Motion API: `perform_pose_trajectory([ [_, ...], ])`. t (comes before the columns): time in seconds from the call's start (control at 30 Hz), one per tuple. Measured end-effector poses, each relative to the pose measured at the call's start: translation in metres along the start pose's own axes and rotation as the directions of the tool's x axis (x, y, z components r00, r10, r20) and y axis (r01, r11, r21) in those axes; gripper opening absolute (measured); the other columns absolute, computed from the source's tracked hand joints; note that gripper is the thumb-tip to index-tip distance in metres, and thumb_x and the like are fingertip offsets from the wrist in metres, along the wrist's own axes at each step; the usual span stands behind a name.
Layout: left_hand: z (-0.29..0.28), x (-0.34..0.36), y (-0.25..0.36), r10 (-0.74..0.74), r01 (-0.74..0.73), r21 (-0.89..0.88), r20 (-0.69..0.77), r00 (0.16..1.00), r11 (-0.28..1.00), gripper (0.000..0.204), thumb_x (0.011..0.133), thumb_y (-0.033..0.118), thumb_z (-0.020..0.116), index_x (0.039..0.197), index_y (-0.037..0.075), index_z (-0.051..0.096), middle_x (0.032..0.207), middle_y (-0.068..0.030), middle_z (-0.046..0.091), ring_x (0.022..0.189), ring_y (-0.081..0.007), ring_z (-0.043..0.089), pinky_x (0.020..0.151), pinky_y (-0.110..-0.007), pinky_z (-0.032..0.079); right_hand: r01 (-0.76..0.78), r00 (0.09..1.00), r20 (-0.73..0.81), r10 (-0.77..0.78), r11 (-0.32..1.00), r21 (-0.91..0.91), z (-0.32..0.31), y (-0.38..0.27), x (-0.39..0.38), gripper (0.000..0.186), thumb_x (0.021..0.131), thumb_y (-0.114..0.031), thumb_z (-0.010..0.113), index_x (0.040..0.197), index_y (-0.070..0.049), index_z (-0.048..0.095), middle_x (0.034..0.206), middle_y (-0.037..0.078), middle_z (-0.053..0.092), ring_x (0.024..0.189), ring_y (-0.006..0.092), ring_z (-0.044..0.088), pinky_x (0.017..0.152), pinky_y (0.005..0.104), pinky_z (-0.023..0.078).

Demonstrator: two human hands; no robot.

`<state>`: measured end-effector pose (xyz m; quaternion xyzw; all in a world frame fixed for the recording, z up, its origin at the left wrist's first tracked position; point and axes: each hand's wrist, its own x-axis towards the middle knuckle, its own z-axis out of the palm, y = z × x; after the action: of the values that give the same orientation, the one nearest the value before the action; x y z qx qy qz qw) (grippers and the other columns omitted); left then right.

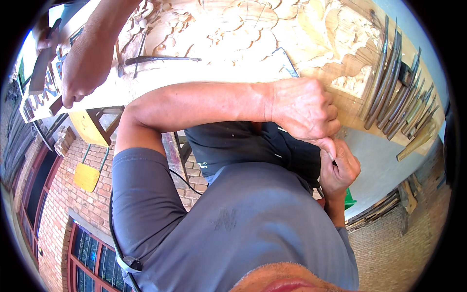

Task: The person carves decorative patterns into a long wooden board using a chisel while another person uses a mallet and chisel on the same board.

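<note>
My left forearm reaches across my front to the right. My left hand [305, 108] is closed in a fist at the near edge of a carved wooden panel [350, 80]. A flat, bluish-edged chisel blade [290, 63] sticks out past the fist onto the panel, and its handle seems to run inside the fist, out of sight. Just below, my right hand [340, 168] is closed, thumb and fingers pressed together against the underside of the left. What its fingers hold is hidden. Pale shavings [348, 85] lie on the panel near the hands.
Several carving chisels [389, 80] lie in a row at the right. A long dark tool [163, 59] crosses a thinner one [140, 53]. At the far left another person's hand [80, 82] works, with a flat wooden bat [41, 70] beside it. A yellow stool [86, 176] stands on the bricks.
</note>
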<state>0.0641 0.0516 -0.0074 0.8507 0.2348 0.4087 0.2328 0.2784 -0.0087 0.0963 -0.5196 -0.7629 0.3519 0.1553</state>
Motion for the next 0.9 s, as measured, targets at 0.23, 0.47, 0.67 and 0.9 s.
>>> perform_pose_trajectory([
  [0.23,0.002,0.002,-0.001,-0.027,0.027,0.028,0.022,0.999,0.999,0.064,0.103,0.069,0.063,0.071,0.014,0.052,0.066,-0.0014,0.05,0.055,-0.0205,0.059,0.048,-0.036,0.05,-0.033,0.999,0.004,0.033,0.999,0.03,0.0,0.005,0.003,0.023,0.09,0.009,0.082,0.112,0.002,0.079,0.089,0.014,0.073,0.066,0.0266,0.067,0.06,0.0342,0.052],
  [0.47,0.001,0.005,0.0,-0.097,0.094,0.057,0.041,0.994,0.994,0.069,0.102,0.072,0.061,0.069,0.013,0.051,0.062,-0.003,0.051,0.053,-0.0234,0.06,0.047,-0.038,0.049,-0.025,1.0,0.004,0.025,0.998,0.066,-0.001,0.014,0.009,0.018,0.09,0.01,0.083,0.105,0.004,0.076,0.085,0.012,0.071,0.067,0.0246,0.067,0.062,0.0325,0.052],
  [0.67,0.003,0.007,0.001,-0.158,0.154,0.082,0.047,0.986,0.985,0.069,0.103,0.072,0.06,0.069,0.013,0.054,0.061,-0.0042,0.053,0.053,-0.0251,0.062,0.047,-0.039,0.05,-0.028,0.999,0.019,0.026,0.996,0.084,-0.002,0.024,0.014,0.017,0.089,0.011,0.083,0.102,0.004,0.074,0.085,0.012,0.071,0.07,0.0241,0.069,0.066,0.032,0.054],
  [0.9,0.006,0.008,0.0,-0.21,0.205,0.117,0.034,0.977,0.972,0.068,0.103,0.07,0.062,0.068,0.012,0.055,0.06,-0.0064,0.056,0.053,-0.0272,0.063,0.049,-0.041,0.052,0.057,0.998,0.028,-0.059,0.996,0.07,-0.005,0.029,0.026,0.014,0.092,0.014,0.078,0.1,0.007,0.07,0.084,0.012,0.069,0.07,0.022,0.067,0.065,0.0331,0.052],
])
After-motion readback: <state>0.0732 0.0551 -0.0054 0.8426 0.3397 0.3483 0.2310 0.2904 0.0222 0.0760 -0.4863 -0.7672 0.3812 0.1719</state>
